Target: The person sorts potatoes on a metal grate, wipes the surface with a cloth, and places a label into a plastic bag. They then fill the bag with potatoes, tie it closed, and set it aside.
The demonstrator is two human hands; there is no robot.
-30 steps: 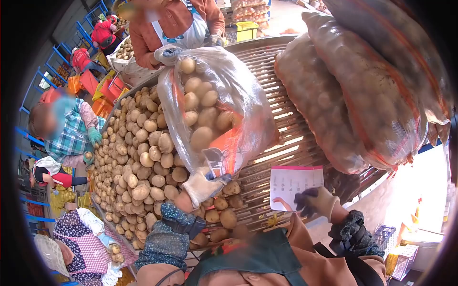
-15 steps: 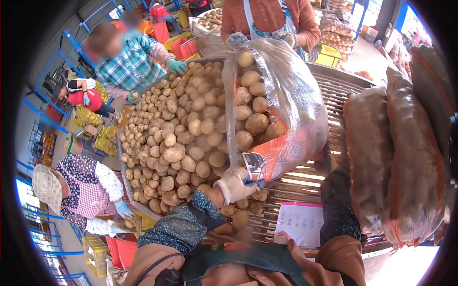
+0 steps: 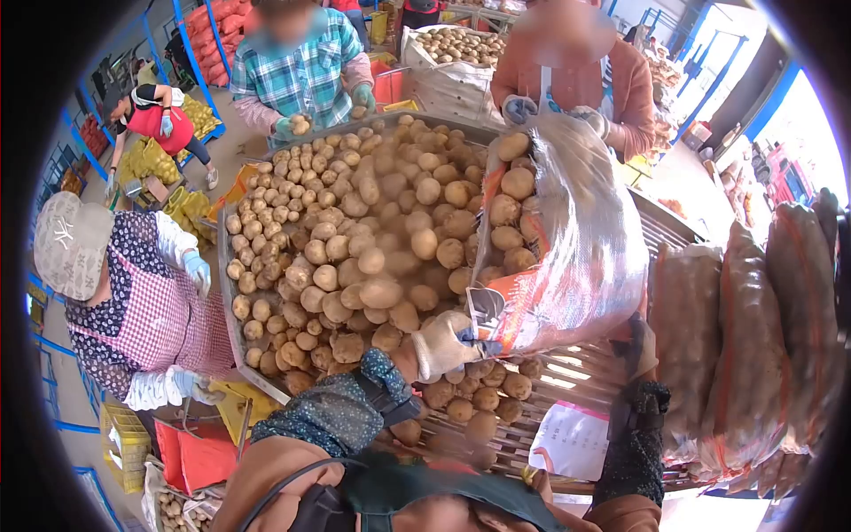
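Observation:
A clear plastic mesh sack (image 3: 576, 257) with a red and orange print lies tilted over the sorting table, its mouth facing left. Brown potatoes (image 3: 505, 211) show inside the mouth and spread in a heap (image 3: 355, 257) across the table. My left hand (image 3: 446, 346), in a white and blue work glove, grips the lower edge of the sack's mouth. At the sack's near right corner, my right hand (image 3: 644, 348) is closed on the plastic, its fingers partly hidden. Opposite me, a person's gloved hands (image 3: 589, 120) hold the upper edge of the sack.
Slats (image 3: 567, 372) form the table's right part, with a white paper sheet (image 3: 572, 441) on them. Full sacks (image 3: 753, 346) stand at the right. Two co-workers, one in plaid (image 3: 292, 75), one in a cap (image 3: 75, 239), stand along the table's left side.
My view has shifted, and more of the co-workers shows. The sack's closed end has come round, with my right hand now visible at it. More potatoes lie on the slats near me.

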